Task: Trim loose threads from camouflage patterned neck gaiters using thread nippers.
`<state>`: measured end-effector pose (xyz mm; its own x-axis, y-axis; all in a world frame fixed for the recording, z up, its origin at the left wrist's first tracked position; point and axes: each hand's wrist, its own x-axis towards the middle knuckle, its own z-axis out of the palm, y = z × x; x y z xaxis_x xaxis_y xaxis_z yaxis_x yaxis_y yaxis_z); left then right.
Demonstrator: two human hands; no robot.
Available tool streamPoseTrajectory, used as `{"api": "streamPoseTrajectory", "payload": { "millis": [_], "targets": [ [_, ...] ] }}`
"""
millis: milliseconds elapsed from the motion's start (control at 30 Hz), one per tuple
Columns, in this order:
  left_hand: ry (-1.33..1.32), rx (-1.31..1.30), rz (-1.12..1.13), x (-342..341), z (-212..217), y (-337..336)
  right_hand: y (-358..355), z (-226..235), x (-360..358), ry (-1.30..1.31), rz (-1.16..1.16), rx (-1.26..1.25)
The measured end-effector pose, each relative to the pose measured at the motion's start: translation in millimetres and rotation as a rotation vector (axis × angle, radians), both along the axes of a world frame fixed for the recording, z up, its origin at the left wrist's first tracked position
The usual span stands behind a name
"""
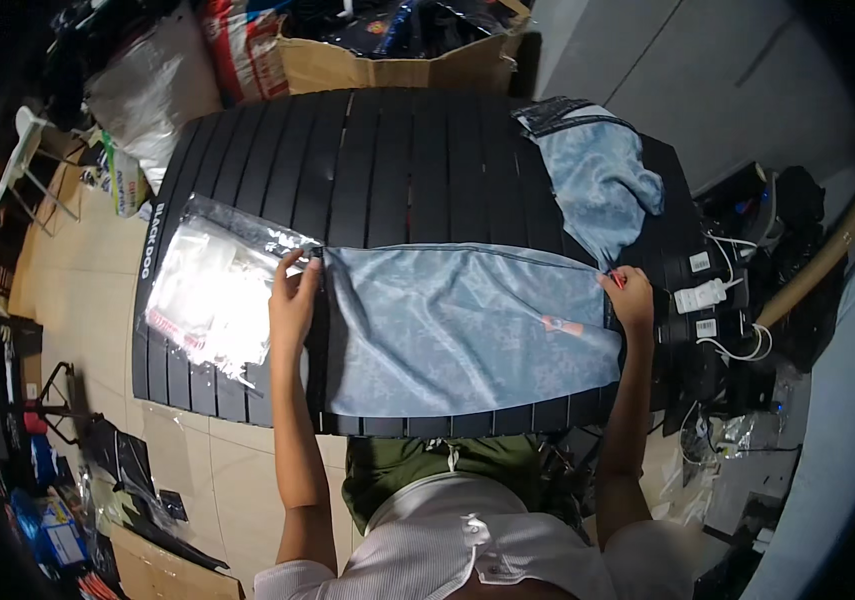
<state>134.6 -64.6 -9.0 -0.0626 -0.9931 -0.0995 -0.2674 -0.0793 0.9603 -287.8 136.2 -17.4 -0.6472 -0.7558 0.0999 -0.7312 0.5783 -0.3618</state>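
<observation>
A blue-grey patterned fabric piece (pixel 457 340) lies spread across the black slatted table (pixel 387 150). It is wide at its black-banded left end and tapers to the right, with a small orange patch near that side. At the band's far corner, the thumb and fingers of my left hand (pixel 292 295) pinch the cloth. My right hand (pixel 631 298) is closed at the far right corner, around a small red object (pixel 617 280) whose kind is mostly hidden by the fingers. Just beyond it rests a second, crumpled piece of similar blue fabric (pixel 602 170) with a dark band.
Shiny clear plastic bags (pixel 212 290) lie on the table's left. Behind the table stands an open cardboard box (pixel 397 70) of dark packages, beside a white sack (pixel 152 85). White power adapters and cables (pixel 702 295) sit at the right edge. A folding chair (pixel 27 160) stands far left.
</observation>
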Motion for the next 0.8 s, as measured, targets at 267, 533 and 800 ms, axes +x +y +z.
{"api": "streamPoseTrajectory", "payload": {
  "millis": [267, 533, 800],
  "targets": [
    [-0.200, -0.004, -0.038, 1.7, -12.4, -21.0, -0.8, 27.8, 9.9, -0.306, -0.090, -0.149],
    [0.238, 0.120, -0.262, -2.4, 20.3, 0.7, 5.5, 3.7, -5.2, -0.407, 0.028, -0.315],
    [-0.014, 0.142, -0.330, 50.1, 31.4, 31.1, 43.9, 41.2, 1.7, -0.333, 0.123, -0.396]
  ]
}}
